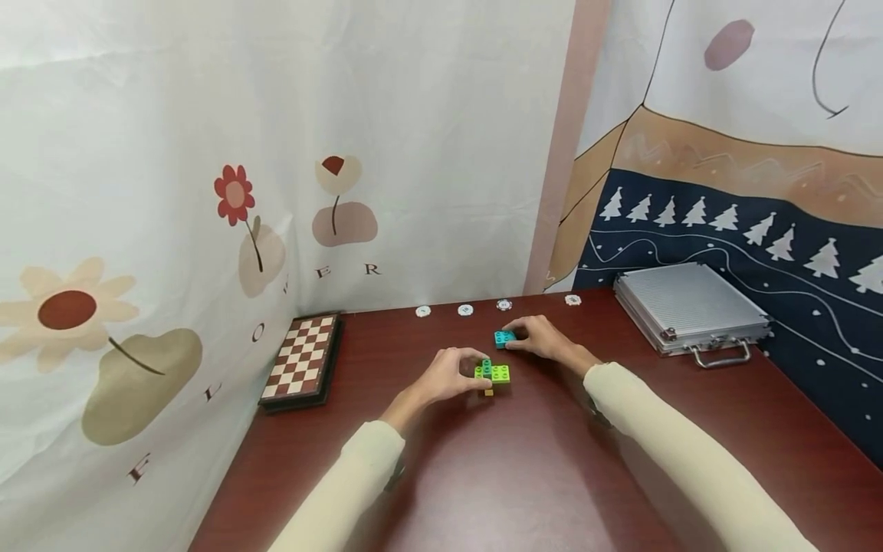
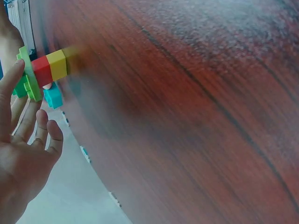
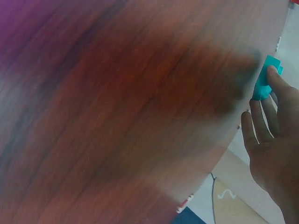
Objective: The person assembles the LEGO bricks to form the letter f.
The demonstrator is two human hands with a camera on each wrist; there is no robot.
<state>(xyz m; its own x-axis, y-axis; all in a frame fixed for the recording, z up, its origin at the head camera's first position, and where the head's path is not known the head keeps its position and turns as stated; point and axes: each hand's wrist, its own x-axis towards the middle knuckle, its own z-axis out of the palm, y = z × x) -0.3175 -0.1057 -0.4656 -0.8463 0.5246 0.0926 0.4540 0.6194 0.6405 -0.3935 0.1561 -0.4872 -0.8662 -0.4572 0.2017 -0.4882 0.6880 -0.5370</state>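
My left hand pinches a small stack of toy building bricks between thumb and fingers. A wide lime green brick carries a darker green brick on top. Under it, the left wrist view shows a red brick and then a yellow brick at the bottom. Farther back and to the right, my right hand holds a turquoise brick by thumb and fingers. In the right wrist view the thumb lies across this turquoise brick. The two hands are apart.
A checkered game board lies at the table's left edge. At the back right sits a silver case with its handle forward. Several round white chips line the far edge of the brown table, before a printed curtain.
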